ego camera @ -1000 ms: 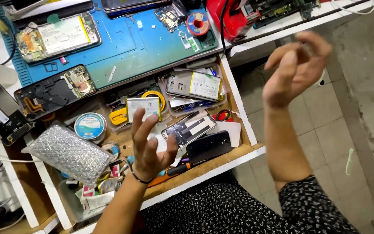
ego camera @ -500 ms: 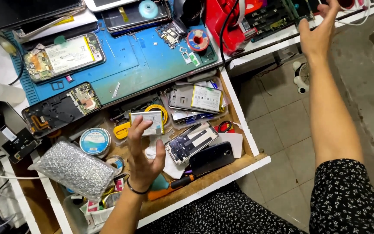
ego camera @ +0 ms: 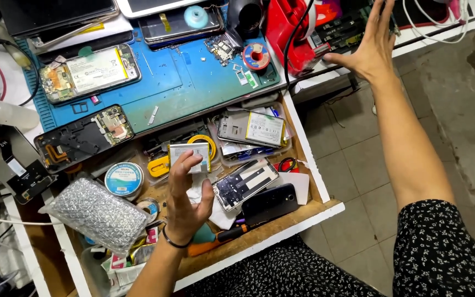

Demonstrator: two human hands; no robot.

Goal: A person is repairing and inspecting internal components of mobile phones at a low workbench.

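The right hand (ego camera: 370,45) had dropped from the shelf to the red tool (ego camera: 288,33) — fingers spread, empty — while the left hand (ego camera: 185,201) pinched a phone battery (ego camera: 189,157) over the open drawer (ego camera: 314,170).

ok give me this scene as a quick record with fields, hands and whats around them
setting: open drawer under a blue mat
left hand: fingers on a flat silver battery
right hand: spread open, holding nothing, beside a red tool
near left hand: bubble wrap bag, black phone, round tin
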